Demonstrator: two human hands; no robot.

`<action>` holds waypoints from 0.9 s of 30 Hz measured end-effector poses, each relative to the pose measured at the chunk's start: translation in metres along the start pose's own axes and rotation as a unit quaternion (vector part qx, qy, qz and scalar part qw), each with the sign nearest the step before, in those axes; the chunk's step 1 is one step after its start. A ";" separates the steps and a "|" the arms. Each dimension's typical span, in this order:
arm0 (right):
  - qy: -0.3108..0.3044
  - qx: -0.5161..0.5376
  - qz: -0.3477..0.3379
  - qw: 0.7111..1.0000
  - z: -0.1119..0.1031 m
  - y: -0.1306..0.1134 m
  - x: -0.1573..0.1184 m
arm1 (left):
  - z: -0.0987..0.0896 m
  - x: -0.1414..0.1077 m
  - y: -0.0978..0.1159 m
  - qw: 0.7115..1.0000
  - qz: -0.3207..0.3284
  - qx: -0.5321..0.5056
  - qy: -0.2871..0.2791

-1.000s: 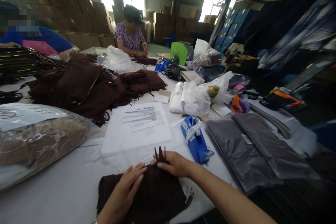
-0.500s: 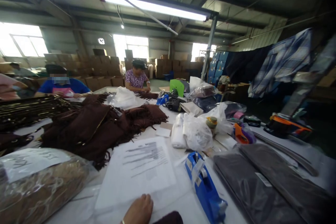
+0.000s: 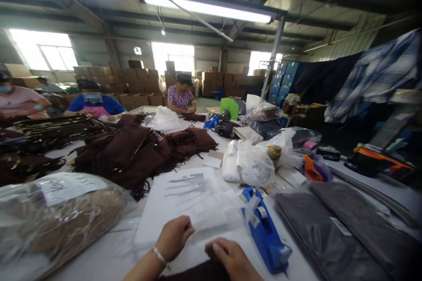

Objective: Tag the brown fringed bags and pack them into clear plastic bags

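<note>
My left hand (image 3: pixel 174 237), with a bracelet at the wrist, is over the white stack; its fingers are curled closed, and what they hold is hidden. My right hand (image 3: pixel 229 257) is beside it, fingers bent inward at the upper edge of a dark brown cloth piece (image 3: pixel 198 272); any grip is hidden from view. Sheer clear plastic (image 3: pixel 214 217) lies beyond the hands, over the white stack with a printed sheet (image 3: pixel 184 189). To the right of my right hand stands a blue tape dispenser (image 3: pixel 265 232).
Brown fringed cloth items (image 3: pixel 121 153) are heaped at left, behind a stuffed clear bag (image 3: pixel 75 215). Dark grey packed pieces (image 3: pixel 316 228) lie at right. Plastic rolls (image 3: pixel 252 164) and an orange-purple tape dispenser (image 3: pixel 314 169) are farther back. Several co-workers sit across the table.
My left hand has risen and its fingers have curled. My right hand has come into view. The brown cloth shows lower between them, and the view has turned slightly left.
</note>
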State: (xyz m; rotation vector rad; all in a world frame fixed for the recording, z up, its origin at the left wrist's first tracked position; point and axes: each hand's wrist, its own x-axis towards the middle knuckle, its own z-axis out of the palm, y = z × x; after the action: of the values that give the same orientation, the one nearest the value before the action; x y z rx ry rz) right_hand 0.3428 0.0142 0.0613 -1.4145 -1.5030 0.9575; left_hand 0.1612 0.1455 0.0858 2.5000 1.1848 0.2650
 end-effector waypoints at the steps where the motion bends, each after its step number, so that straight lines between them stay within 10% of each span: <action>1: 0.014 0.031 0.038 0.999 0.000 -0.002 0.009 | 0.001 0.002 0.000 1.000 -0.002 -0.008 0.007; 9: 0.053 0.104 0.196 0.974 0.009 0.003 0.076 | 0.002 0.012 -0.007 0.999 0.039 -0.010 0.018; 15: -0.017 0.092 0.246 0.965 0.002 -0.014 0.061 | -0.017 0.026 -0.016 0.997 -0.035 0.009 0.067; 18: -0.132 0.054 0.152 0.978 -0.003 -0.056 0.047 | -0.013 0.022 -0.001 0.997 -0.023 0.036 0.069; 22: 0.027 -0.291 -0.072 0.954 -0.006 -0.083 0.060 | -0.004 0.006 0.018 0.995 0.003 0.070 0.069; 27: -0.029 -0.464 -0.034 0.885 -0.001 -0.048 0.092 | -0.010 -0.014 0.006 0.999 -0.016 0.043 0.026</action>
State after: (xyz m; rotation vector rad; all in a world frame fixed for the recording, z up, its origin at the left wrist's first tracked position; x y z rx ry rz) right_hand 0.3262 0.1024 0.1131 -1.9524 -2.1788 0.1831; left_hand 0.1532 0.1334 0.0967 2.5595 1.2812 0.2787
